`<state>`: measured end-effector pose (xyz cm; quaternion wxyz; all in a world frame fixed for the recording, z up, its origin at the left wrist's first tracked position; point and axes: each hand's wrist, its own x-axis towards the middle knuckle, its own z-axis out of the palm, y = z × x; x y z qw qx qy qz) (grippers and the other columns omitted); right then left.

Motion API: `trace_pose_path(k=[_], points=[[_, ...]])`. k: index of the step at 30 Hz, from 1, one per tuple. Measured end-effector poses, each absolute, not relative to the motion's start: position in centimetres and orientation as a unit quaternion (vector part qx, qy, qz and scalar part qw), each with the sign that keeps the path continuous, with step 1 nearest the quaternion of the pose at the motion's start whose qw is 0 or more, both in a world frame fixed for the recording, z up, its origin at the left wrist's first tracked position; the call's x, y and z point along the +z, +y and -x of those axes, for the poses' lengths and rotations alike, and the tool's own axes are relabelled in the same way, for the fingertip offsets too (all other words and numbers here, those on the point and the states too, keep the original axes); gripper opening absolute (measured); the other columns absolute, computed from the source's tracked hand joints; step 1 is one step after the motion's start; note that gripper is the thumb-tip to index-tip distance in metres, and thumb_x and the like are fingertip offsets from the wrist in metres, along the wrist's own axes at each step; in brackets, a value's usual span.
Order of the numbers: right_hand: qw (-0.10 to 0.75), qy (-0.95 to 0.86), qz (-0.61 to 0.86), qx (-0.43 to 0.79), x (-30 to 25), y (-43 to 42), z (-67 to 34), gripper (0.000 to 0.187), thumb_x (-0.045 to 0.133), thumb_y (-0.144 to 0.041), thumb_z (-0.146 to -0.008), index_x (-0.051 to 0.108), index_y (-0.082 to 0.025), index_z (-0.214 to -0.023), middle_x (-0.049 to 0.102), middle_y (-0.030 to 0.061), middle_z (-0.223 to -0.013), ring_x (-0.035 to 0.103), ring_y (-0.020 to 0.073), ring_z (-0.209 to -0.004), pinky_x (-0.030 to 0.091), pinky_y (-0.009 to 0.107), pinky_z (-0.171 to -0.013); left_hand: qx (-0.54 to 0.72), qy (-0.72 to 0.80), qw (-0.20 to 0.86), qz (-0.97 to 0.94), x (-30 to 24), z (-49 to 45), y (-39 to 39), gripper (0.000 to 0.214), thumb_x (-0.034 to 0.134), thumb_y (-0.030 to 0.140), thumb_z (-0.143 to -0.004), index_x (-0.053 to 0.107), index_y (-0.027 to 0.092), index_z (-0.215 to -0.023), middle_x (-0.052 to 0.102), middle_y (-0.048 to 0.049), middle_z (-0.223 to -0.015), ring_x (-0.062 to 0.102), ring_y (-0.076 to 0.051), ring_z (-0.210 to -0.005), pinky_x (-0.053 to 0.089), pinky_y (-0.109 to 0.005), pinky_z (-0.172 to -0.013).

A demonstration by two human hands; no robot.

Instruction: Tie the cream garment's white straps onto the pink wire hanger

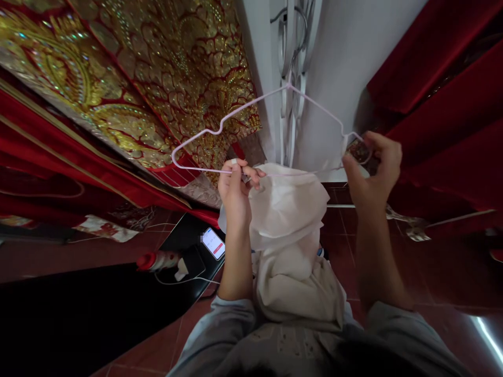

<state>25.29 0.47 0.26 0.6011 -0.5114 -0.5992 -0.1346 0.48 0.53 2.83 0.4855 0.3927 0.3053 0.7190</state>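
Note:
A thin pale pink clothes hanger (236, 111) is spread before me, its hook towards a white metal rack. My left hand (234, 188) is closed around its lower bar, left of the middle, with the fingers curled. At the other end, my right hand (373, 170) has thumb and fingers bent around the hanger's right corner, where a narrow white strip also shows. Off-white cloth (288, 201) hangs under the lower bar beside my left hand and falls in folds towards my lap. How the cloth joins the bar is partly hidden by my left fingers.
Red and gold sequined garments (188, 68) hang at the left, dark red fabric (444, 125) at the right. The white metal rack (293, 120) stands ahead. A black table (98, 309) at lower left bears a lit phone (214, 243), a red-capped bottle (157, 261) and a white cable.

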Motion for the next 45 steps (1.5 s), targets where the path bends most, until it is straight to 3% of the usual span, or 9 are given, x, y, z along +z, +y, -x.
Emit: trace_pose_path(k=[7,11,16,19,24,30,34,38,45], points=[[0.561,-0.603,0.553,-0.125,2.7,2.8,-26.6,0.016,0.067,-0.018,-0.081,0.068,-0.025,-0.096,0.067,0.0078,-0.094,0.060,0.0230,-0.085,0.051,0.043,-0.079,0.728,0.291,0.485,-0.388,2.2,-0.6,0.8,0.026,0.072,0.043,-0.099,0.061,0.022,-0.088,0.053,0.0038,-0.057,0.065,-0.016,-0.063,0.047,-0.023,-0.054],[0.618,-0.528,0.580,-0.060,4.0,2.6,-29.3,0.017,0.062,-0.011,-0.073,0.073,-0.024,-0.077,0.068,0.0039,-0.073,0.056,0.0164,-0.064,0.043,0.037,-0.066,0.715,0.301,0.488,-0.401,2.2,0.0,0.8,0.027,0.072,0.045,-0.100,0.062,0.023,-0.088,0.053,0.0039,-0.055,0.064,-0.016,-0.061,0.049,-0.025,-0.056],[0.690,-0.480,0.534,0.092,4.3,1.6,-32.4,0.018,0.060,-0.021,-0.064,0.057,-0.026,-0.047,0.046,-0.0015,-0.044,0.041,0.0127,-0.043,0.034,0.035,-0.050,0.726,0.271,0.488,-0.402,2.1,0.3,1.2,0.026,0.076,0.043,-0.096,0.063,0.021,-0.089,0.054,0.0037,-0.057,0.065,-0.015,-0.063,0.045,-0.021,-0.050],[0.723,-0.475,0.463,0.192,3.6,0.9,-30.5,0.010,0.059,-0.027,-0.064,0.069,-0.027,-0.062,0.061,0.0007,-0.056,0.057,0.0167,-0.051,0.049,0.037,-0.052,0.720,0.258,0.507,-0.397,1.6,-0.5,1.1,0.026,0.077,0.043,-0.095,0.063,0.021,-0.092,0.057,0.0029,-0.061,0.069,-0.015,-0.069,0.044,-0.018,-0.048],[0.676,-0.612,0.383,0.152,2.3,0.7,-24.2,0.030,0.074,-0.022,-0.082,0.082,-0.029,-0.110,0.083,0.0020,-0.104,0.078,0.0206,-0.094,0.064,0.043,-0.090,0.700,0.254,0.541,-0.391,0.8,-2.1,0.1,0.019,0.072,0.039,-0.097,0.062,0.023,-0.098,0.070,-0.0027,-0.079,0.077,-0.020,-0.091,0.048,-0.018,-0.051],[0.585,-0.700,0.408,0.045,0.2,0.7,-23.0,0.037,0.061,-0.029,-0.099,0.074,-0.034,-0.133,0.084,0.0003,-0.105,0.080,0.0187,-0.082,0.065,0.037,-0.079,0.767,0.339,0.365,-0.405,-1.2,0.8,0.4,0.020,0.062,0.024,-0.095,0.075,0.020,-0.110,0.079,-0.0090,-0.116,0.077,-0.022,-0.104,0.054,-0.021,-0.057],[0.594,-0.694,0.404,0.049,-0.3,0.8,-24.6,0.042,0.050,-0.031,-0.104,0.068,-0.039,-0.141,0.084,0.0002,-0.105,0.080,0.0213,-0.079,0.060,0.036,-0.064,0.839,0.375,0.158,-0.361,-1.6,5.5,1.7,0.017,0.077,0.025,-0.089,0.079,0.021,-0.105,0.080,-0.0039,-0.107,0.077,-0.017,-0.090,0.056,-0.024,-0.063],[0.588,-0.700,0.403,0.052,0.2,1.1,-24.6,0.044,0.048,-0.031,-0.104,0.066,-0.043,-0.143,0.084,-0.0012,-0.094,0.078,0.0216,-0.076,0.062,0.041,-0.069,0.762,0.361,0.215,-0.493,1.4,8.1,2.5,0.033,0.092,0.033,-0.082,0.080,0.020,-0.109,0.080,-0.0055,-0.109,0.075,-0.025,-0.106,0.059,-0.043,-0.100],[0.624,-0.684,0.374,0.049,0.2,0.6,-23.1,0.039,0.053,-0.027,-0.105,0.072,-0.047,-0.132,0.083,-0.0039,-0.090,0.079,0.0197,-0.074,0.063,0.040,-0.071,0.560,0.462,0.204,-0.657,8.1,5.2,4.0,0.029,0.084,0.028,-0.092,0.066,0.019,-0.071,0.059,0.0007,-0.068,0.061,-0.019,-0.076,0.049,-0.033,-0.085]])
